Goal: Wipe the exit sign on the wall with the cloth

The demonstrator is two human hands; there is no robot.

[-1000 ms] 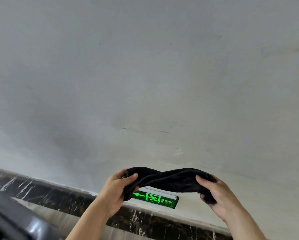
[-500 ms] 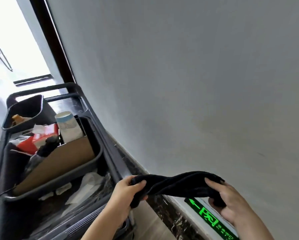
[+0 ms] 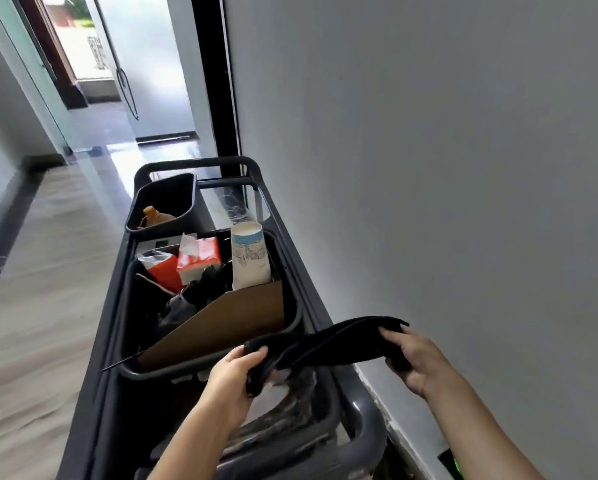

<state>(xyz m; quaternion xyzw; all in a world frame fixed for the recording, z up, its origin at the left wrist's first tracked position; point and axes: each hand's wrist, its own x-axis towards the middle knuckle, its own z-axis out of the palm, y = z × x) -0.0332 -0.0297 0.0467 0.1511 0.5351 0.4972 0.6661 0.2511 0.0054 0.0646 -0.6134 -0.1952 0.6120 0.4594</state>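
Both hands pinch the dark, limp fabric cloth (image 3: 328, 344), left hand (image 3: 237, 375) and right hand (image 3: 413, 358) at opposite ends; fold it into a pad, then turn toward the green glowing exit sign (image 3: 451, 464) (low on the wall).

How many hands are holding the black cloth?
2. The left hand grips the cloth's near end over the cart; the right hand grips its other end beside the wall. No other hands show.
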